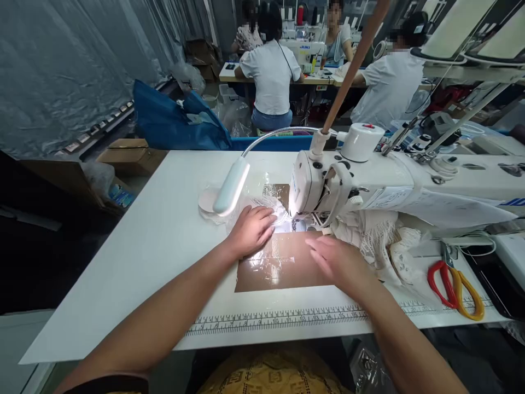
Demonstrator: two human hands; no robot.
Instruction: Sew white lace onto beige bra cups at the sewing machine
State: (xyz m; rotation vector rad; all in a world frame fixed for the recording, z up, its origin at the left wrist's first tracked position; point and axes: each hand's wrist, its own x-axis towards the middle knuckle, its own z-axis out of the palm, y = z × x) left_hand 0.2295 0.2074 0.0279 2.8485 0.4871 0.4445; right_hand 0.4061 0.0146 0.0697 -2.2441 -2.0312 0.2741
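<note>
My left hand (255,229) lies flat, fingers stretched, on the near edge of white lace fabric (266,205) left of the sewing machine's needle area. Its palm side rests over a brown tape-covered board (279,268) on the table. My right hand (338,260) reaches in from the right, fingers extended and pointing left, above the board's right part and just in front of the machine head (307,180). Nothing shows between its fingers. More cream lace fabric (377,238) is bunched under the machine arm, right of the needle. The needle tip is lost in lamp glare.
A gooseneck lamp (232,186) leans over the fabric from the left. Red and yellow-handled scissors (455,287) lie at the right. A ruler strip (287,319) runs along the table's front edge. Several people sit at machines behind a blue cloth bin (180,120).
</note>
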